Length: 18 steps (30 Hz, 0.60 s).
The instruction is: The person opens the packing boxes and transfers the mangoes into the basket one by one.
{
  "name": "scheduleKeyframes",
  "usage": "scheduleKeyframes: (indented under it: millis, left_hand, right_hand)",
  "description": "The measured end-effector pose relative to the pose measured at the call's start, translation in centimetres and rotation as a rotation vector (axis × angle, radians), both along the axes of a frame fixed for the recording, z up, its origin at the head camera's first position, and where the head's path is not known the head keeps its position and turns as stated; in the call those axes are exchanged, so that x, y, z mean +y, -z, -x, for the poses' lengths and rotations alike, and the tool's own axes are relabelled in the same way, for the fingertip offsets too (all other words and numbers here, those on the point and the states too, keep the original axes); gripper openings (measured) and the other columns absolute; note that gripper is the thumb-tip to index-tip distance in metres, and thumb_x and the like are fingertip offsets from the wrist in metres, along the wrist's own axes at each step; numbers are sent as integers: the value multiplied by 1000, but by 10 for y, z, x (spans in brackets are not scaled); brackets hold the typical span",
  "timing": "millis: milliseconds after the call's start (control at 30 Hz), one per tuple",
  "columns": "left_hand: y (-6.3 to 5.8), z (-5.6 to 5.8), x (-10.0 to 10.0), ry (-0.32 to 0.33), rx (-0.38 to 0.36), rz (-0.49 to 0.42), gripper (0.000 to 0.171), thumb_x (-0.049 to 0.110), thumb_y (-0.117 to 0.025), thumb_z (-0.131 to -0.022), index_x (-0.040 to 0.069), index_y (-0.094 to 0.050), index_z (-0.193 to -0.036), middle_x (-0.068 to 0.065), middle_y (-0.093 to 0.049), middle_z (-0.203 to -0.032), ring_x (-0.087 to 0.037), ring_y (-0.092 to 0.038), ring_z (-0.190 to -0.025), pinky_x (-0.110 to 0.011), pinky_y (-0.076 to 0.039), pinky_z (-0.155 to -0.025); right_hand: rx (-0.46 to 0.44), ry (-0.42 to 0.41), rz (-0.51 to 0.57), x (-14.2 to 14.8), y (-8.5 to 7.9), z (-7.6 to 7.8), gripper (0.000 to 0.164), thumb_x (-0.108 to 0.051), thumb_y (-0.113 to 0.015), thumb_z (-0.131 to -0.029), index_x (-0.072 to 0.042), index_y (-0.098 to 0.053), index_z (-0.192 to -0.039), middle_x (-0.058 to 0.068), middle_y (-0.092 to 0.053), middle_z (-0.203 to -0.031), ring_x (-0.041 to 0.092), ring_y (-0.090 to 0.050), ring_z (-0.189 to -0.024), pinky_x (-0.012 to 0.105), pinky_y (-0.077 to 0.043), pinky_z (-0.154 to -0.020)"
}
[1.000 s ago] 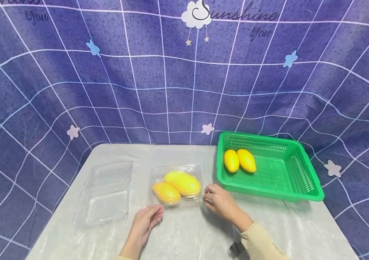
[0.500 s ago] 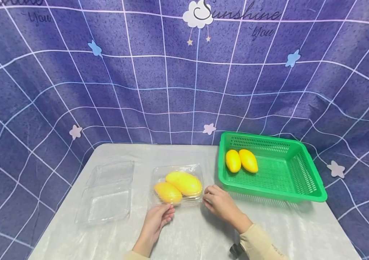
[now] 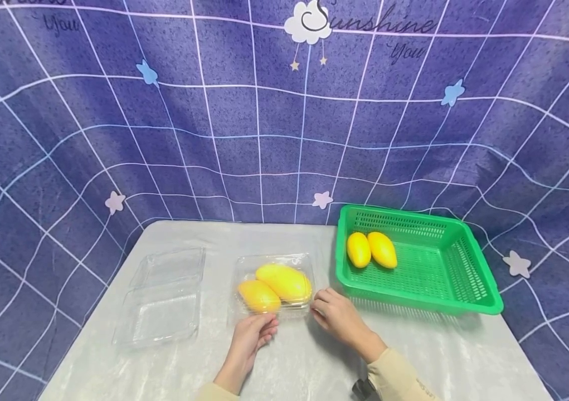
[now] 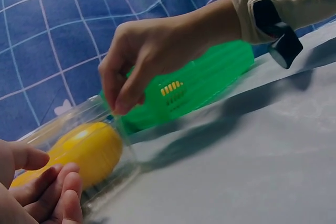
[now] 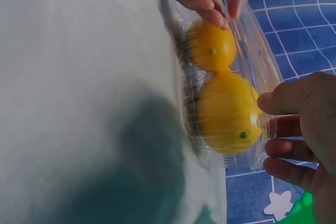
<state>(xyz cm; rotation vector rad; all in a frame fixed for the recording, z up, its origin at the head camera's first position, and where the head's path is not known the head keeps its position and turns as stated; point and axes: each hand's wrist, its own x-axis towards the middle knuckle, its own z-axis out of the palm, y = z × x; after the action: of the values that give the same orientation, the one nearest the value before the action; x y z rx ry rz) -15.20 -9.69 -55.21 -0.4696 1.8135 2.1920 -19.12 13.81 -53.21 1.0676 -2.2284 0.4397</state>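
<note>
A closed clear plastic clamshell box (image 3: 270, 285) with three yellow mangoes (image 3: 259, 296) inside lies on the table in the head view. My left hand (image 3: 252, 340) is at the middle of its front edge; in the right wrist view its thumb and fingertips straddle the rim. At the front right corner my right hand (image 3: 338, 314) pinches the rim between thumb and index finger (image 5: 275, 100), its other fingers curled. Green stem marks show on the mango (image 5: 228, 114) nearest that hand.
A second clear clamshell box (image 3: 164, 312) lies opened out at the left. On the right, a green plastic basket (image 3: 414, 301) holds two mangoes (image 3: 382, 249). A purple-blue curtain (image 3: 284, 156) hangs behind the grey table (image 3: 289, 367).
My left hand has moved rightward along the front edge of the box, from its left corner to the middle. My right hand stays at the right corner.
</note>
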Motion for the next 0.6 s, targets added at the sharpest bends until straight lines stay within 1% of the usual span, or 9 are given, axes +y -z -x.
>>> scheduleKeyframes:
  millis: [167,200,367,467,600]
  left_hand:
    - [0,1,12,1,13,-3,42,21,-67,-90,-9,-62,-119,-1,-75,-88,-5,-68,-72,-17,-54,-64]
    - [0,1,14,6,17,-2,42,21,-66,-91,-10,-61,-119,-1,-75,-88,-5,-68,-72,-17,-54,-63]
    - [0,3,23,39,24,7,39,18,-64,-93,-11,-61,-119,-3,-75,-89,-6,-69,-72,-19,-55,-64]
    - [3,5,28,50,25,8,37,17,-62,-94,-11,-62,-117,-4,-75,-88,-7,-68,-72,-20,-55,-65]
    - [2,5,34,28,20,-23,35,18,-62,-94,-11,-64,-114,0,-74,-82,-6,-68,-69,-18,-54,-63]
  right_hand:
    - [-13,1,-8,-1,0,-1,14,-10,-81,-71,-12,-70,-80,-4,-61,-81,12,-55,-76,23,-49,-66]
    - [-17,1,-6,-1,0,-1,16,-10,-82,-70,-12,-70,-81,-4,-61,-81,12,-55,-77,24,-49,-66]
    - [-39,4,-8,-2,-1,-2,16,-9,-80,-72,-11,-71,-84,-4,-63,-84,12,-56,-78,24,-50,-68]
    - [-52,9,-16,-3,-3,-2,16,-7,-79,-73,-11,-71,-87,-4,-63,-85,12,-57,-79,24,-50,-69]
    - [-65,16,-40,-3,-4,-2,16,-7,-77,-75,-11,-71,-89,-4,-64,-87,12,-57,-80,24,-51,-70]
